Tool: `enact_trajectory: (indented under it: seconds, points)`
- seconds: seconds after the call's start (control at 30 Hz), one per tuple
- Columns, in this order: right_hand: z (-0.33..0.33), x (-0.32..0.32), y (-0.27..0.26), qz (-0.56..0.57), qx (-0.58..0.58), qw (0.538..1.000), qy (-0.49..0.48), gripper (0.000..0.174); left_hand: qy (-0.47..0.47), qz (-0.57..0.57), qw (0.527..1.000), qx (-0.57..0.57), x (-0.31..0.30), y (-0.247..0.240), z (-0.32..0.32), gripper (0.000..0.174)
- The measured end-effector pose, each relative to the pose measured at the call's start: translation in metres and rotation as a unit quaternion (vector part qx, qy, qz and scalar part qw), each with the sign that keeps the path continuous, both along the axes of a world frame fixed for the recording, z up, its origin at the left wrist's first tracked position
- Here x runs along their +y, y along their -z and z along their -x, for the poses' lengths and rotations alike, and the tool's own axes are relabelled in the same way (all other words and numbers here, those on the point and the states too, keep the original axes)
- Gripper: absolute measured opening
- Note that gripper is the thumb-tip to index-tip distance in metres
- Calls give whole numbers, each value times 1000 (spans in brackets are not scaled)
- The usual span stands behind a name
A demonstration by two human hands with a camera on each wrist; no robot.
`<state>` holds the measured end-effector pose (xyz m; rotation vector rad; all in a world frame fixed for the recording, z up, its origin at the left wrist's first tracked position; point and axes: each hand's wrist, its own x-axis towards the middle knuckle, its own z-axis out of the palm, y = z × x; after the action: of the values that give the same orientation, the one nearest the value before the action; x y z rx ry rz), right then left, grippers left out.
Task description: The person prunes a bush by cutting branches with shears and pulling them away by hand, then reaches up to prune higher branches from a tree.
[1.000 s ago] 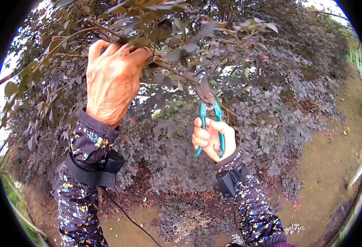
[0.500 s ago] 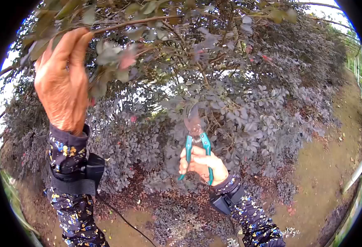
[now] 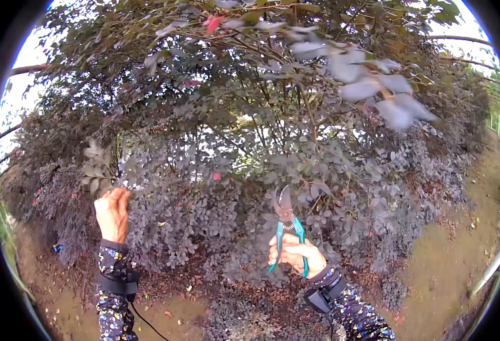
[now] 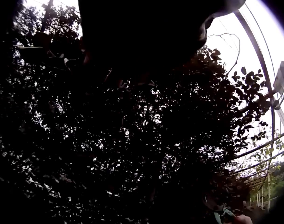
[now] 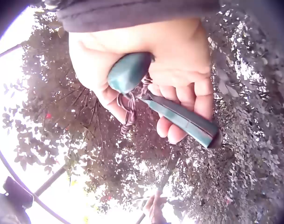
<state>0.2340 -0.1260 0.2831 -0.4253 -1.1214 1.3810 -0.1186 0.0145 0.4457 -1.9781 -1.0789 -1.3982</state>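
My right hand (image 3: 293,254) grips teal-handled pruning shears (image 3: 286,230) low in front of a purple-leaved shrub (image 3: 250,142). The blades point up and stand slightly apart, with nothing between them. In the right wrist view the fingers curl round both teal handles (image 5: 179,116). My left hand (image 3: 112,215) is raised at the lower left, fingers upward, pinching the stem of a pale leafy sprig (image 3: 93,170). The left wrist view is mostly dark foliage, with the shears (image 4: 223,215) tiny at its bottom right.
Blurred pale leaves (image 3: 369,85) hang close to the camera at the upper right. Bare branches (image 3: 22,70) reach out at the left. Under the shrub lies leaf litter and bare soil (image 3: 455,238). A pale rail (image 3: 497,258) runs along the right edge.
My left hand has come down from the high branch to the lower left, a sprig with it. The right hand and shears dropped away from the cut point. The view has tilted upward.
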Motion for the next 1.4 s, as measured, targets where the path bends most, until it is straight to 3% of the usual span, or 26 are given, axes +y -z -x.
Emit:
enact_trajectory:
  seconds: [0.03, 0.13, 0.23, 0.27, 0.4, 0.57, 0.7, 0.73, 0.83, 0.87, 0.93, 1.0, 1.03, 1.13, 1.2, 1.23, 1.27, 1.33, 1.4]
  points:
    - [1, 0, -2, -2, -5, 1000, 1, 31, 46, 102, 991, -71, 10, 15, 2, 9]
    - [7, -5, -14, 0, -17, 1000, 1, 31, 120, 214, 968, -47, 48, 47, 5, 23]
    - [13, -6, -23, -21, -26, 999, -13, 32, 72, 251, 962, 80, 26, 43, -16, 41]
    - [15, -8, -29, -35, -29, 999, -18, 33, 108, 251, 958, 88, 32, 47, -18, 40]
    - [24, -18, -45, -48, -58, 997, -5, 35, 121, 78, 985, 99, 16, 18, -43, 36]
    - [25, -18, -46, -42, -45, 998, -26, 37, 145, -91, 979, 107, -23, -72, -85, 15]
    - [19, -18, -37, -16, -50, 999, -14, 36, 207, -302, 920, 140, -104, -131, -124, 9]
    - [18, -18, -34, -11, -47, 999, -13, 36, 173, -349, 908, 153, -124, -145, -128, 9]
    - [15, -19, -28, 14, -31, 999, -2, 39, 194, -484, 851, 69, -145, -193, -134, 11]
    - [15, -18, -28, 25, -29, 999, 8, 42, 171, -444, 879, 30, -152, -204, -134, 13]
    - [12, -16, -22, 29, -19, 999, -1, 41, 217, -481, 847, 64, -150, -237, -144, 21]
    - [8, -22, -17, 15, -17, 1000, -21, 36, 201, -329, 921, 48, -197, -238, -172, 12]
    - [7, -23, -14, 16, -16, 999, -22, 37, 134, -519, 837, 107, -183, -255, -182, 12]
    - [8, -26, -14, 22, -15, 999, -35, 36, 46, -523, 821, 222, -177, -286, -212, 20]
    - [10, -28, -12, 19, -20, 999, -43, 37, 27, -582, 775, 246, -173, -296, -230, 31]
    - [11, -29, -11, 21, -27, 998, -51, 37, 53, -599, 755, 260, -173, -297, -235, 49]
    - [11, -31, -10, 20, -24, 998, -52, 37, 18, -556, 782, 280, -174, -299, -239, 63]
    - [13, -31, -9, 34, -36, 997, -61, 37, -47, -625, 739, 246, -157, -310, -244, 52]
    - [18, -31, -9, 35, -27, 997, -64, 37, -187, -608, 717, 285, -139, -324, -230, 42]
